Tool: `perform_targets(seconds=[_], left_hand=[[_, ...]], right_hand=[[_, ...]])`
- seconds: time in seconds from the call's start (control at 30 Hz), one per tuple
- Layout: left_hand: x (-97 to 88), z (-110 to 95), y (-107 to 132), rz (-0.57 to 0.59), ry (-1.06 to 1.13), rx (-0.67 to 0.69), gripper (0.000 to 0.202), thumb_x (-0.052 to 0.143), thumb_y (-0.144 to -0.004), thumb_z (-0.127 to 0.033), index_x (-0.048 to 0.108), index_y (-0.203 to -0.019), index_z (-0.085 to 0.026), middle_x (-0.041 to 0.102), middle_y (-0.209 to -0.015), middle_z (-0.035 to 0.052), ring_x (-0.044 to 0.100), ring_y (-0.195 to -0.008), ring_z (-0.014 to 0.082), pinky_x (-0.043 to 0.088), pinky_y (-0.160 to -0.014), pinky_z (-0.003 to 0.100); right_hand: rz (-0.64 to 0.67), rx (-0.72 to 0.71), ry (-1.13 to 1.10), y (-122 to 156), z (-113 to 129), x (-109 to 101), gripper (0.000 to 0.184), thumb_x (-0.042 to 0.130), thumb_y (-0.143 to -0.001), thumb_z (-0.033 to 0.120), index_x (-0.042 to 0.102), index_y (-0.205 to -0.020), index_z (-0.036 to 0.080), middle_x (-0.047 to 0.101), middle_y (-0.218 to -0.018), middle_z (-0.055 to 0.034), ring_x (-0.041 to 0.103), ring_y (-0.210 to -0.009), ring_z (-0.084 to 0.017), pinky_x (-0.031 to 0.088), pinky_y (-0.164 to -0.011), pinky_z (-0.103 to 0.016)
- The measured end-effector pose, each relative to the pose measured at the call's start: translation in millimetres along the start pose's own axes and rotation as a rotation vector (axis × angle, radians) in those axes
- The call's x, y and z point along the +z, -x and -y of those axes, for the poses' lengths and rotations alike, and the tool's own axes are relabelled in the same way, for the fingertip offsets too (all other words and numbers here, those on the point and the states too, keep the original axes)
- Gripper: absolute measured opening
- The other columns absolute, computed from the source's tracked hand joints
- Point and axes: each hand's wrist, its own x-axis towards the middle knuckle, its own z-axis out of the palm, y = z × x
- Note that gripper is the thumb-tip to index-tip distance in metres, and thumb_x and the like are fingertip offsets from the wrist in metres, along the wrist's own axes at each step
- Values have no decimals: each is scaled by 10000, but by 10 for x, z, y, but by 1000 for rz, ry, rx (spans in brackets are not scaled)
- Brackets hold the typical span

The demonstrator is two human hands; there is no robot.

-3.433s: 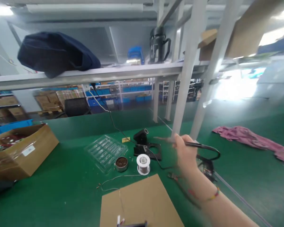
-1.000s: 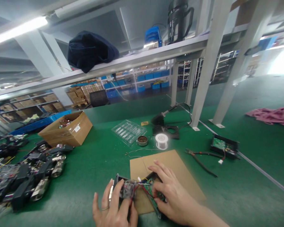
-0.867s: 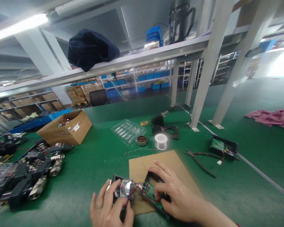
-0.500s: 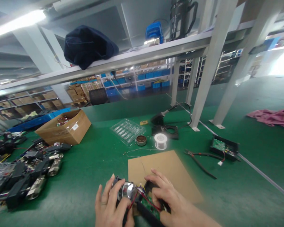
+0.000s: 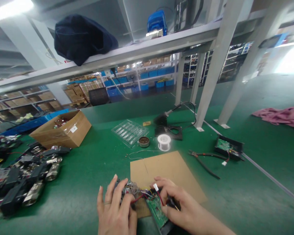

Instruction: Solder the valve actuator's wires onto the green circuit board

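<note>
My left hand (image 5: 117,204) is closed around a dark device part with a shiny rounded piece (image 5: 131,187). My fingers hide much of that part. In my right hand (image 5: 177,204) is a black housing that carries a green circuit board (image 5: 157,210), its face turned up. A white wire connector (image 5: 156,187) on a red lead sticks up by my right fingertips. Red, white and yellow wires run between the board and the part on the left. Both pieces are over the near edge of a brown cardboard sheet (image 5: 171,169).
Beyond the sheet are a solder spool (image 5: 164,143), a round tin (image 5: 144,141), a clear plastic tray (image 5: 129,132) and a soldering iron stand (image 5: 170,130). Pliers (image 5: 203,160) and another black housing (image 5: 229,147) lie right. Left are device assemblies (image 5: 26,179) and a carton (image 5: 71,130).
The circuit board has turned to show more of its green face. The white connector now stands up beside my right fingers. The shiny part has rotated in my left hand, and the view has shifted slightly.
</note>
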Motion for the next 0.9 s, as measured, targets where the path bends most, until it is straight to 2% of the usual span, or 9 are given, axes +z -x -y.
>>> perform_targets(seconds=[0.13,0.3,0.5,0.6,0.67,0.77,0.83,0.9], left_hand=[[-17,-18,-19,-23,-21,25,171,497,-813,-139,607,-795,-268,671,-1227,94,455,-1340,332,248,-1130,613],[-51,21,-15,-36,-37,79,143,505,-811,-132,557,-787,-263,662,-1183,117,481,-1298,344,296,-1085,596],[-27,164,40,-39,-121,220,119,623,-834,-209,602,-949,-234,626,-1215,126,496,-1258,337,326,-1066,496],[35,196,63,-84,-63,185,182,629,-869,-180,609,-1050,-173,602,-1238,147,516,-1247,307,397,-1031,427],[77,195,52,-113,-53,179,188,613,-890,-171,607,-1076,-147,605,-1224,151,532,-1226,294,408,-1030,411],[137,187,5,-159,-74,180,144,607,-908,-195,614,-1043,-146,617,-1199,149,553,-1179,291,412,-1023,411],[168,199,-25,-184,-70,173,126,627,-905,-209,618,-1020,-158,628,-1185,139,563,-1163,287,425,-1010,403],[178,237,-38,-188,-30,149,145,643,-904,-227,621,-1035,-168,635,-1191,128,574,-1168,274,445,-1007,386]], right_hand=[[-115,37,-116,57,-110,128,122,565,-904,332,543,-855,222,651,-1278,-143,466,-1376,-317,357,-1151,-499],[-196,99,-74,97,-207,286,300,481,-995,395,623,-1176,203,591,-1379,-153,413,-1423,-290,285,-1184,-521],[-271,134,-75,138,-300,380,346,421,-1041,462,564,-1260,236,519,-1454,-146,361,-1451,-266,272,-1181,-516],[-313,101,-93,101,-314,401,331,402,-1045,454,552,-1231,225,556,-1402,-145,359,-1450,-259,289,-1179,-493],[-323,76,-86,36,-291,363,297,397,-1034,427,553,-1170,213,605,-1322,-147,468,-1363,-260,350,-1147,-477],[-298,56,-39,-71,-218,216,134,461,-960,323,540,-982,216,634,-1254,-144,587,-1210,-253,445,-1063,-452],[-242,35,5,-114,-154,85,13,523,-846,232,516,-844,221,617,-1291,-148,561,-1255,-271,451,-1053,-452],[-147,-7,52,-134,-91,-41,49,557,-764,195,518,-781,219,588,-1356,-147,495,-1345,-290,408,-1104,-468]])
